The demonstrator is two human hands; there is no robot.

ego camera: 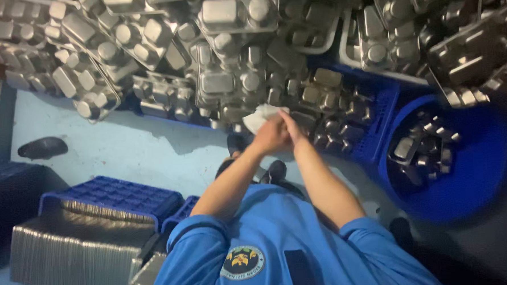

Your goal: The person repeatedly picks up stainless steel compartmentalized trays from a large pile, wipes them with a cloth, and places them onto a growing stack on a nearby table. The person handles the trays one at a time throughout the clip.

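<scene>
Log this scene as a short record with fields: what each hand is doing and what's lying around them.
Left hand: grips a white cloth
Right hand: pressed against the left hand at the cloth; grip unclear
Ahead: heap of steel compartment trays, some in a blue crate
Right side: blue round basin holding more trays
Lower left: stack of metal trays set on edge
Image quality: blurred

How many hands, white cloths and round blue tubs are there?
Hands: 2, left hand and right hand
White cloth: 1
Round blue tub: 1
Total: 4
</scene>
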